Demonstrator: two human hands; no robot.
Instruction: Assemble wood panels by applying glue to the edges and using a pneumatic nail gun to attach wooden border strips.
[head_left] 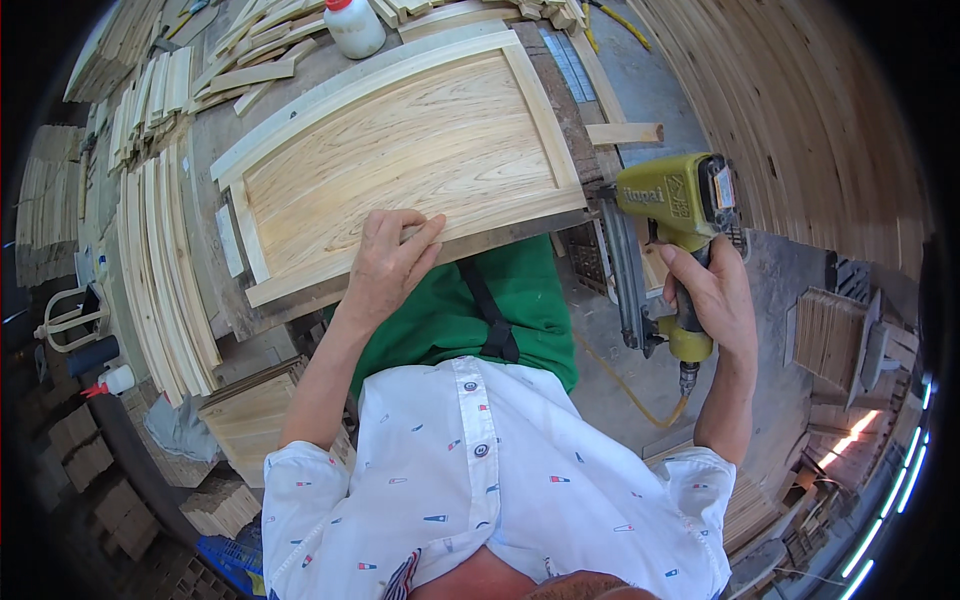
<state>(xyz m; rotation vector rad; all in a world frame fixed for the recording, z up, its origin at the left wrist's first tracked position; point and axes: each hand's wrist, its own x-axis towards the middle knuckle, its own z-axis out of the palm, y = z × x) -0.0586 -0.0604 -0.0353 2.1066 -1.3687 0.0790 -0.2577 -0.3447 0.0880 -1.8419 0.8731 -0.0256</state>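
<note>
A pale framed wooden panel [390,140] lies flat on the workbench in front of me, its near rail along the bench's front edge. My left hand [385,262] bends over that near rail, fingers curled and thumb toward the edge, gripping the panel there. What lies under the fingertips is partly hidden. In my right hand [715,295] is a yellow-green pneumatic nail gun [660,190], held by its black handle to the right of the panel. Its nose points toward the panel's near right corner. A yellow air hose [640,412] hangs from the fitting at its base.
Long wooden strips [160,270] are stacked on the left. Loose wood pieces [265,65] and a white bottle with a red cap [355,28] stand beyond the panel. Tall boards [800,110] lean at the right, with stacked slats [830,335] nearer. A wood strip [625,133] juts out beside the bench.
</note>
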